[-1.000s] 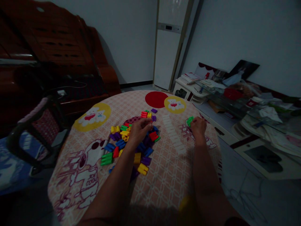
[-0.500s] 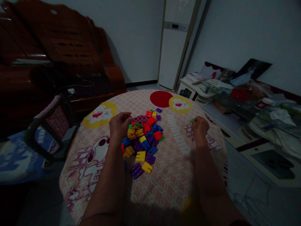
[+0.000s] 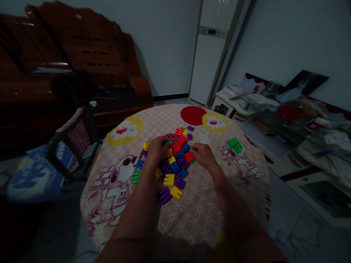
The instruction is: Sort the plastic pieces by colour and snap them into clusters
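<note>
Head view, and here's the left hand (image 3: 157, 148) over the far left of the block pile (image 3: 174, 166), fingers curled down by a green block (image 3: 169, 142) whose long axis runs roughly left to right, though whether they pinch it I can't tell. Over comes the right hand (image 3: 203, 155), fingertips drawn close together at the pile's right edge beside a red block (image 3: 189, 157), grip unclear. Half a second ago it covered the green cluster (image 3: 235, 145), now uncovered on the table's (image 3: 197, 204) right side.
</note>
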### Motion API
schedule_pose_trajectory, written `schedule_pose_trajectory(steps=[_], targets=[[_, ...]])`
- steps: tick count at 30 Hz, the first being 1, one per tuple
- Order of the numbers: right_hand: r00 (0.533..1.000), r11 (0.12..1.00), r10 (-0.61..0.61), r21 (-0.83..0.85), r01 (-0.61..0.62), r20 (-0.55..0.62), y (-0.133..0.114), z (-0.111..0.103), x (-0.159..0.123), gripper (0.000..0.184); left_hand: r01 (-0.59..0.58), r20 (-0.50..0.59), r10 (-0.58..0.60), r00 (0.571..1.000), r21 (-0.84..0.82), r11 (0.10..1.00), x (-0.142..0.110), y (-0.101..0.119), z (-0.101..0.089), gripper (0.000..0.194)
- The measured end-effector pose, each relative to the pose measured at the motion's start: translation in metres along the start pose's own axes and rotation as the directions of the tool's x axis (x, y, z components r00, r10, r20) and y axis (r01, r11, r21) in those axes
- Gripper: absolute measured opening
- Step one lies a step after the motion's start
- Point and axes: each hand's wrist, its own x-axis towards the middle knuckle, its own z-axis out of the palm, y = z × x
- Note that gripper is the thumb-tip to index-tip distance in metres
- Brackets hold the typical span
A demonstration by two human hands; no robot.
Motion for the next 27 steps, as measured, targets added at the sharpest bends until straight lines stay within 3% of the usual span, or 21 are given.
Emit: schedule_pose_trajectory(steps=[4,8,14,18,20,22,27], targets=[[0.998,0.979,0.004,0.206,0.01,-0.066,-0.003,-0.003,0.001,0.012,-0.045,0.015,0.049,0.999,-0.231,0.972,-0.002,0.012,-0.014,0.025],[0.997,0.908,0.013,0.419,0.022,-0.08,-0.009,-0.006,0.002,0.028,-0.094,0.13,0.189,0.973,-0.525,0.846,-0.007,0.034,-0.009,0.028],[0.999,0.912,-0.013,0.411,-0.007,0.046,-0.009,-0.018,-0.004,0.021,-0.089,0.136,0.222,0.966,-0.626,0.774,-0.013,0.057,0.02,0.028],[0.987,0.9,0.068,0.417,-0.125,0.148,0.005,-0.031,-0.01,0.022,-0.078,0.168,0.241,0.956,-0.646,0.759,-0.016,0.064,0.021,0.029],[0.986,0.899,0.14,0.405,-0.164,0.088,0.018,-0.041,-0.013,0.017,-0.09,0.15,0.239,0.959,-0.641,0.763,-0.016,0.064,0.015,0.03],[0.968,0.92,0.239,0.335,-0.203,-0.07,0.035,-0.054,-0.017,0.011,-0.105,0.104,0.21,0.972,-0.607,0.787,-0.014,0.06,0.008,0.029],[0.811,0.9,0.402,0.019,-0.436,-0.425,0.077,-0.089,-0.04,0.01,-0.057,0.037,0.094,0.995,-0.563,0.825,-0.007,0.04,-0.005,0.031]])
